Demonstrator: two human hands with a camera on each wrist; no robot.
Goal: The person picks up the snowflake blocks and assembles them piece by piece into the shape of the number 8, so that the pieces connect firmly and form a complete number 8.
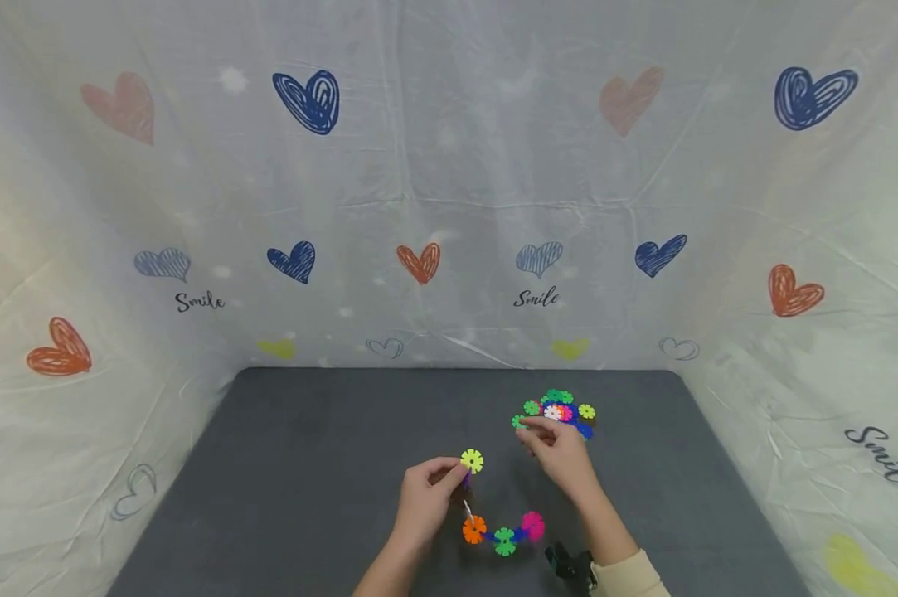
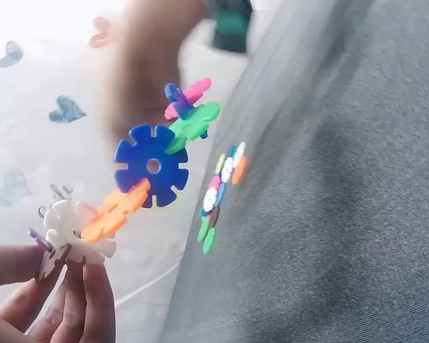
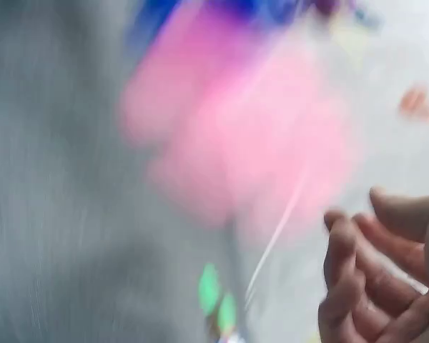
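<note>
My left hand (image 1: 424, 499) pinches one end of a chain of notched plastic snowflake discs, near a yellow disc (image 1: 472, 454). In the left wrist view its fingertips touch a white disc (image 2: 93, 249) and a brown disc (image 2: 48, 266). From there the chain runs through an orange disc (image 2: 114, 213), a blue disc (image 2: 134, 153) and a green disc (image 2: 193, 127) to a pink disc (image 1: 533, 526) at its far end. Beside the loose pile, my right hand (image 1: 560, 454) has its fingers loosely bent, with nothing visible between thumb and fingertips.
Several loose discs (image 1: 558, 398) in mixed colours lie heaped on the dark grey table (image 1: 314, 464), toward the back right. A pale curtain (image 1: 456, 166) printed with hearts surrounds the table on the back and sides. A black device (image 1: 564, 564) sits by the right wrist.
</note>
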